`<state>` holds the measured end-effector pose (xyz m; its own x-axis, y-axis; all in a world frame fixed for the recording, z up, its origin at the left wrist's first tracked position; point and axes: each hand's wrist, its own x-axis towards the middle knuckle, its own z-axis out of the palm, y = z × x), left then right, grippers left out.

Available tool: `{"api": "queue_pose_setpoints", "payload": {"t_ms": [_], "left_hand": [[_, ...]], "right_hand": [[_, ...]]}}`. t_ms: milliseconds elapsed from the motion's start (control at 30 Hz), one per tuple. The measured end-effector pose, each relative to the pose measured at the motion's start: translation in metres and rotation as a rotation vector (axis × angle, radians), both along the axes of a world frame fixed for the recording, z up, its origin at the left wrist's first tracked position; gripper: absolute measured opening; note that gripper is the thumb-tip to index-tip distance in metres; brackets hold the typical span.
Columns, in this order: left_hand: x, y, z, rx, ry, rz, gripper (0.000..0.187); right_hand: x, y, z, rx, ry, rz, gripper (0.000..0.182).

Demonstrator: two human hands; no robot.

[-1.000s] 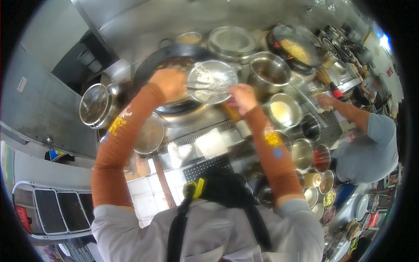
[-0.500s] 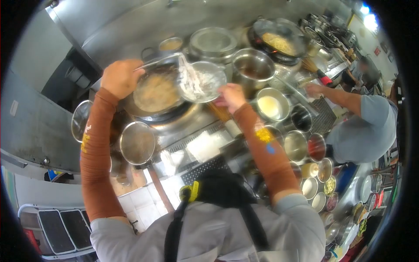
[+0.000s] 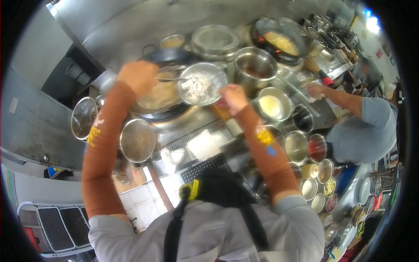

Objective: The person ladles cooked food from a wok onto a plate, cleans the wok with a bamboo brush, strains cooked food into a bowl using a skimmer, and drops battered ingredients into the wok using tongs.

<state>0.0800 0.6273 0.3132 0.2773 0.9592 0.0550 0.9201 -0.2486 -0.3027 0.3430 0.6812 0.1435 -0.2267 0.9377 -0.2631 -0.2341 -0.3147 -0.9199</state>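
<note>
My left hand point(image 3: 137, 78) is closed around slim metal tongs point(image 3: 171, 79), whose tip reaches into a round metal bowl point(image 3: 205, 101). Pale, white-coated strips point(image 3: 200, 87) lie in the bowl. My right hand point(image 3: 234, 98) grips the bowl's right edge. The bowl overlaps the right side of a large wok point(image 3: 150, 114). Bubbling, light-brown contents point(image 3: 163, 94) fill the wok, partly hidden by my left hand and the bowl.
Right of the bowl stand a deep pot point(image 3: 255, 65) and a pan with yellowish liquid point(image 3: 271, 107). A round strainer point(image 3: 138, 140) lies nearer me. Another wok point(image 3: 281, 41) holds noodle-like food. A co-worker point(image 3: 364, 122) reaches in from the right.
My left hand has moved right and slightly down. The strips that hung raised from the tongs are now lying in the bowl. My right hand keeps its hold on the bowl.
</note>
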Motion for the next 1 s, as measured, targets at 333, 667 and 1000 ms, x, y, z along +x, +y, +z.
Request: {"api": "queue_pose_setpoints", "payload": {"t_ms": [333, 667, 1000], "left_hand": [[0.005, 0.002, 0.000, 0.169, -0.138, -0.180, 0.020], [-0.002, -0.004, 0.051, 0.432, -0.204, -0.300, 0.023], [-0.062, 0.051, 0.095, 0.508, -0.287, -0.203, 0.030]], "right_hand": [[0.007, -0.002, -0.011, 0.024, 0.035, -0.024, 0.010], [0.013, -0.005, -0.014, -0.002, 0.040, -0.061, 0.010], [0.019, -0.004, -0.028, 0.020, 0.018, -0.145, 0.011]]}}
